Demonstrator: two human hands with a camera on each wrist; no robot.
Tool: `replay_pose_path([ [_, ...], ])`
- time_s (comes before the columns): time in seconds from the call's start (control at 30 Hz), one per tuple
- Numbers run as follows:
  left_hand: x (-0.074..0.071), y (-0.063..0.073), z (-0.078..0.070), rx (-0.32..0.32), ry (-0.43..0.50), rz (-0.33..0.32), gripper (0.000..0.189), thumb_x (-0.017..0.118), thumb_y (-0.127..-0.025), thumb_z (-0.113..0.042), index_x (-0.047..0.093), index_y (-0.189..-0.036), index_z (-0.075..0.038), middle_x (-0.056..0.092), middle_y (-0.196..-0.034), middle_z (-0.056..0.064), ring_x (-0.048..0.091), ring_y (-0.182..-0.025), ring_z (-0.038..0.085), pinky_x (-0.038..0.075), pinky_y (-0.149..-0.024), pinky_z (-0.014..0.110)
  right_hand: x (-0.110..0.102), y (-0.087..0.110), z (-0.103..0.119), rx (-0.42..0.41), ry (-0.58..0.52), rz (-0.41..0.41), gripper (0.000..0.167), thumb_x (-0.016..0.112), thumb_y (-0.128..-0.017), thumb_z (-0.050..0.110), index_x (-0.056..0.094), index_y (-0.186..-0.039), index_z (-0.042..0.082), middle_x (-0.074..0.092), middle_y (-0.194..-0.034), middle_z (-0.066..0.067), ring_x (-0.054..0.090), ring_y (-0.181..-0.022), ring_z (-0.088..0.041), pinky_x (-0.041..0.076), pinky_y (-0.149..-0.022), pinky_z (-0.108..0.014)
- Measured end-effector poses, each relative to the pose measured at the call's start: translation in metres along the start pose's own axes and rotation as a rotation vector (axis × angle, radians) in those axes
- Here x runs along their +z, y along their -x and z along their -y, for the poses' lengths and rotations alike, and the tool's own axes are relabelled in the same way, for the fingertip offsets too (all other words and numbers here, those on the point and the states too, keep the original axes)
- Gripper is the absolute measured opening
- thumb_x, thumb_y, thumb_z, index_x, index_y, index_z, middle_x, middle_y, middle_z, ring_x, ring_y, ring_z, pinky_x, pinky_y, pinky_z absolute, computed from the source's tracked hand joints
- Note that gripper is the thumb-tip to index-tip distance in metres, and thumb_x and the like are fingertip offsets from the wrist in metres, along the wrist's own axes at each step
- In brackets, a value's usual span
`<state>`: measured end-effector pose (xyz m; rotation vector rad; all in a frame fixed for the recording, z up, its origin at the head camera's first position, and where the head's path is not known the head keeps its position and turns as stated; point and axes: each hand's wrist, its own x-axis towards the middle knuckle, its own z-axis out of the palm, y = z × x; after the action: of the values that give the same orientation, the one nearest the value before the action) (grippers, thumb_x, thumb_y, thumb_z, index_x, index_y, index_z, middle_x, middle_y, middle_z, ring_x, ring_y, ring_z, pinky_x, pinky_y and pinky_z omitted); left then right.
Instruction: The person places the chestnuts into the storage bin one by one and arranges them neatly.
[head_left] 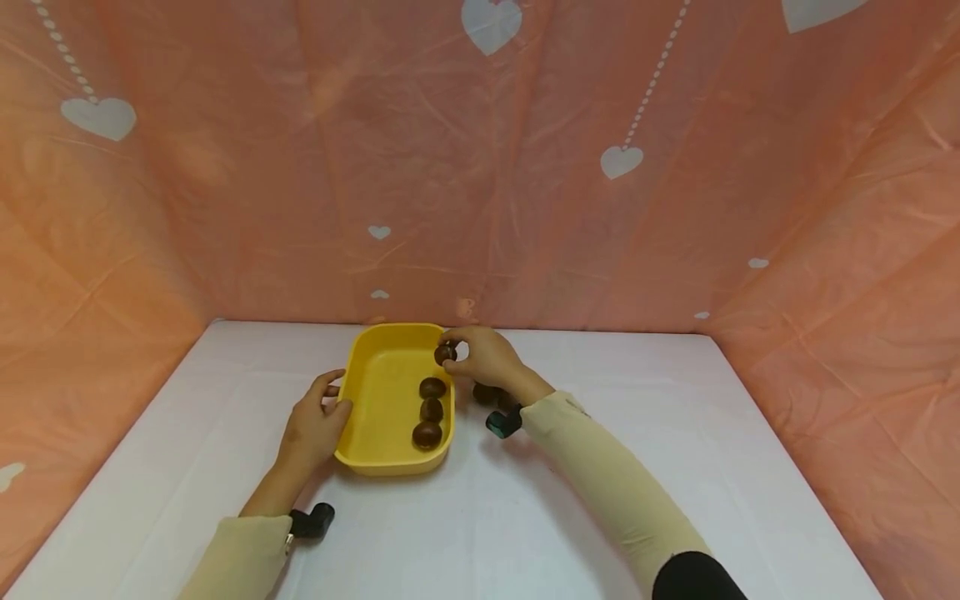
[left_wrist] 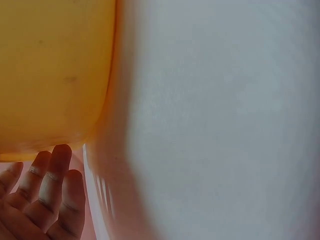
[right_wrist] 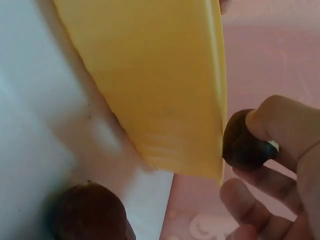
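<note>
The held brown ball lies between the thumb and the fingertips of the right hand, at the far right corner of the yellow tray. In the head view it appears over the rim of the tray; in the right wrist view it appears close beside the tray's edge, and whether it touches there I cannot tell. The thumb and the fingers of this hand are parted only by the thickness of the ball and pinch it from two sides, while the lower fingers are bent loosely below it.

The left hand is at the left side of the tray. Its thumb reaches to the rim, and its other fingers, nearly straight and a little spread, touch the outer side of the tray with their tips.

Inside the tray, along its right wall, three brown balls stand in a row, nearer to the person than the held one. Outside the tray, to its right, more brown balls lie, partly covered by the right hand.

On each wrist, outside the tray, sits a black device. The tray rests on a white table, and behind it hangs a pink curtain with pale hearts.
</note>
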<state>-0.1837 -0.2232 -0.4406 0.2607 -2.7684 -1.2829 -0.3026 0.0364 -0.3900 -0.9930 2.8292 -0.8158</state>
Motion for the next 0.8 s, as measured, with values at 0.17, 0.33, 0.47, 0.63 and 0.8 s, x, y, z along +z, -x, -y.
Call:
replay_pose_path([
  [0.17,0.001,0.000,-0.001,-0.005,0.009,-0.001,0.052,0.046,-0.097,-0.024,0.035,-0.147,-0.015,0.051,-0.133,0.019,0.058,-0.107,0.031,0.048,-0.087,0.041,0.004,-0.010,0.001,-0.029,-0.018,0.039,0.036,0.073,-0.082,0.025,0.068,-0.117,0.016,0.069,-0.104,0.000,0.064,-0.098,-0.025,0.049,-0.088,-0.036],
  [0.33,0.001,0.000,0.000,-0.002,0.010,-0.002,0.052,0.046,-0.097,-0.024,0.035,-0.147,-0.015,0.052,-0.132,0.018,0.058,-0.105,0.030,0.049,-0.084,0.039,0.013,-0.018,-0.002,-0.010,0.009,0.088,0.036,0.073,-0.084,0.026,0.066,-0.118,0.017,0.068,-0.110,0.000,0.061,-0.096,-0.019,0.049,-0.090,-0.034],
  [0.47,0.001,0.001,0.000,0.001,0.003,-0.001,0.052,0.046,-0.097,-0.025,0.035,-0.147,-0.016,0.052,-0.132,0.018,0.058,-0.103,0.029,0.050,-0.083,0.039,0.020,-0.023,-0.005,0.008,0.079,0.117,0.035,0.072,-0.084,0.029,0.067,-0.118,0.020,0.068,-0.112,0.005,0.060,-0.094,-0.014,0.049,-0.091,-0.031],
  [0.63,0.000,0.000,0.002,0.007,-0.002,-0.004,0.052,0.046,-0.098,-0.025,0.035,-0.147,-0.016,0.052,-0.132,0.018,0.058,-0.103,0.029,0.049,-0.083,0.039,0.021,-0.030,0.001,0.022,0.142,0.163,0.031,0.071,-0.084,0.029,0.069,-0.114,0.020,0.068,-0.107,0.005,0.059,-0.088,-0.013,0.049,-0.087,-0.031],
  [0.8,0.001,0.000,0.002,0.010,0.001,-0.002,0.052,0.046,-0.098,-0.025,0.035,-0.147,-0.016,0.052,-0.133,0.018,0.059,-0.104,0.030,0.049,-0.082,0.039,0.021,-0.035,0.006,0.042,0.212,0.218,0.027,0.070,-0.084,0.026,0.070,-0.110,0.022,0.068,-0.103,0.005,0.057,-0.084,-0.013,0.049,-0.080,-0.029],
])
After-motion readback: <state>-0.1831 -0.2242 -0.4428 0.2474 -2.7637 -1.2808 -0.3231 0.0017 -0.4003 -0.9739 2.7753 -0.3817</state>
